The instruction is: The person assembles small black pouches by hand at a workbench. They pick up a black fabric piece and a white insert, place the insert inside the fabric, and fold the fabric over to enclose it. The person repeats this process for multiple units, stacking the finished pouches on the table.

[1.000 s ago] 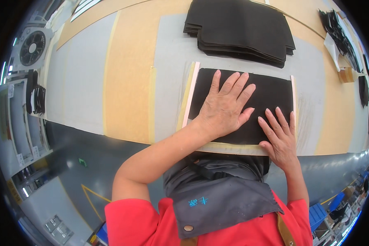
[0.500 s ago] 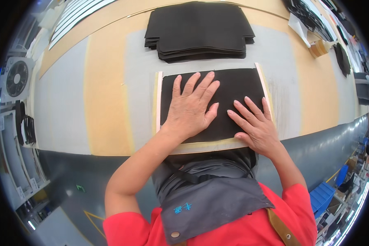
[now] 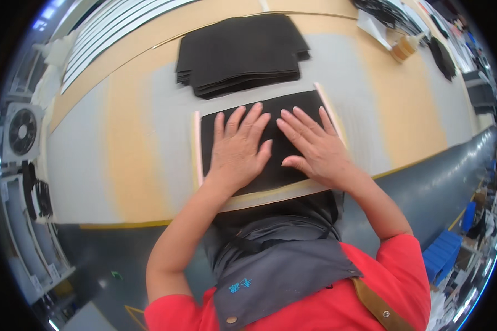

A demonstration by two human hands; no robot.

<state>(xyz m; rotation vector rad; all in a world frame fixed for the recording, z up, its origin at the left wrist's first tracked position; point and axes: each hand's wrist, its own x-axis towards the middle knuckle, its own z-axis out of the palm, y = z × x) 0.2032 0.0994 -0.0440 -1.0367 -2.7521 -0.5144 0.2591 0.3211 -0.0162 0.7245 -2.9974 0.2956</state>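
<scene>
A flat black sheet [image 3: 273,165] lies at the table's front edge, between two pale strips, the left strip [image 3: 199,146] and the right strip [image 3: 330,113]. My left hand [image 3: 237,149] rests flat on the sheet's left half, fingers spread and pointing away from me. On the right half lies my right hand [image 3: 315,144], palm down, its fingers apart and angled toward the upper left. Neither hand grips anything. Beyond the sheet sits a stack of black cut pieces [image 3: 240,52] with notched corners.
A bottle of amber liquid [image 3: 404,49] stands at the far right, beside dark strips [image 3: 443,58] and a white paper [image 3: 374,28]. White strips [image 3: 113,36] lie at the far left. Off the table are a fan [image 3: 23,129] on the left and a blue bin [image 3: 442,256] on the right.
My right hand has slid up and inward over the black sheet, nearer to my left hand. The left hand stays flat on its half. The whole view has tilted and shifted a little.
</scene>
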